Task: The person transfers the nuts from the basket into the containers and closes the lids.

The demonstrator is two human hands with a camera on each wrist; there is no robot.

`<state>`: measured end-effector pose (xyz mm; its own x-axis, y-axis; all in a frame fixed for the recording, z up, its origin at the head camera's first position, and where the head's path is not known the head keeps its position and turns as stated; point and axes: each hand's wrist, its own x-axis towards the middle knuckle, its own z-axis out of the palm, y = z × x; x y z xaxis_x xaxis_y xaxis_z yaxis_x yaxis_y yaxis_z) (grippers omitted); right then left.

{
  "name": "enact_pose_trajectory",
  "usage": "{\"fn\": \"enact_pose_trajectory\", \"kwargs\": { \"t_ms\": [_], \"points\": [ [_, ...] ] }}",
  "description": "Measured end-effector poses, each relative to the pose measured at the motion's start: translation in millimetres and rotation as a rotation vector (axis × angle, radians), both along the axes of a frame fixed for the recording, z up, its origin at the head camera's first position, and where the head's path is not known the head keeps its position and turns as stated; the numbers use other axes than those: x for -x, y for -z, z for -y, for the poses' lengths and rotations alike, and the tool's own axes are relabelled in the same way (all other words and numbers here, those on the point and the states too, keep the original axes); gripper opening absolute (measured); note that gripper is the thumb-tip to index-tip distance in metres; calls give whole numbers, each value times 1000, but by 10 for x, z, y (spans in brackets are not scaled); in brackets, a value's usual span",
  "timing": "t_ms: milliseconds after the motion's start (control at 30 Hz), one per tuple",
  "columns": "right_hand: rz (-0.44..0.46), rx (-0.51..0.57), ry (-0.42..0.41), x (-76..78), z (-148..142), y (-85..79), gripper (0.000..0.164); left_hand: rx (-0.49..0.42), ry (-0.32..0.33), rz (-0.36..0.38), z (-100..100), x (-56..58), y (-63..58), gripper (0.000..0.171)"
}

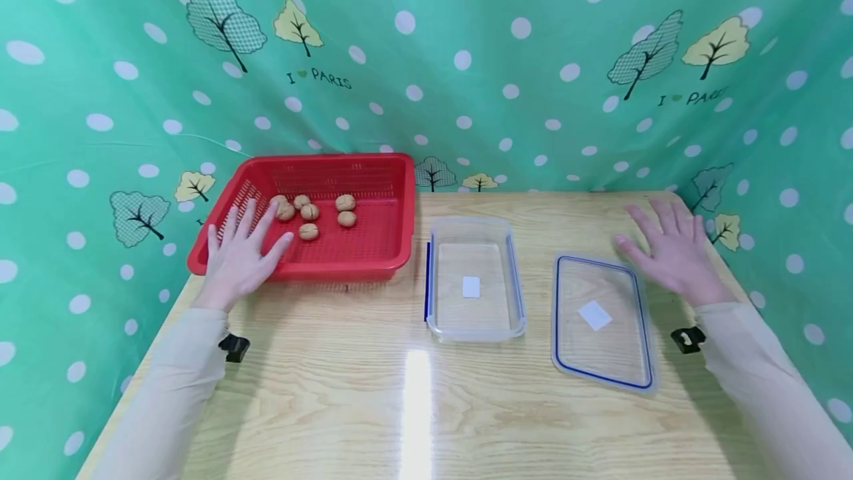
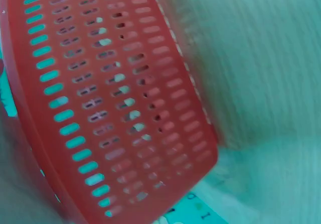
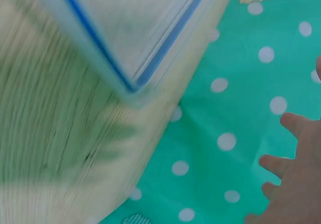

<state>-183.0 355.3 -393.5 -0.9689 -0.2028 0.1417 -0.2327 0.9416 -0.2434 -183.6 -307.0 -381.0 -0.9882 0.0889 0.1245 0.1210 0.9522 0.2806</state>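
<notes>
My left hand [image 1: 238, 256] is spread over the near left corner of a red plastic basket [image 1: 353, 270], holding nothing. Inside the basket lie several walnuts [image 1: 309, 232], mostly toward its left half. The left wrist view shows the slotted basket wall [image 2: 115, 98] up close. At the right, my right hand [image 1: 678, 252] has its fingers spread beyond the upper right corner of a clear lid [image 1: 600, 350] with a blue seal. In the right wrist view its fingers [image 3: 296, 123] appear apart from the lid. A clear plastic container [image 1: 471, 258] stands uncovered between basket and lid.
The wooden table [image 1: 320, 391] carries everything. A green dotted cloth [image 1: 466, 80] hangs behind it and along both sides. White square labels show at the container and the lid. Dark wrist mounts [image 1: 235, 347] sit on both sleeves.
</notes>
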Motion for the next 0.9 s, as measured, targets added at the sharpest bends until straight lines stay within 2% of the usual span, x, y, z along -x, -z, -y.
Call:
{"fn": "enact_pose_trajectory", "kwargs": {
  "t_ms": [200,533,733,900],
  "points": [
    [-27,25,-107,7,257,53,66,-21,34,-32,-108,23,-25,72],
    [-28,107,-255,-60,830,231,59,-38,77,-26,-264,97,-118,73],
    [-19,130,-318,-99,1118,316,57,-45,106,-24,-359,141,-212,71],
    [34,163,-334,-144,1264,385,54,-86,122,-41,-431,202,-304,70]
  ]
}}
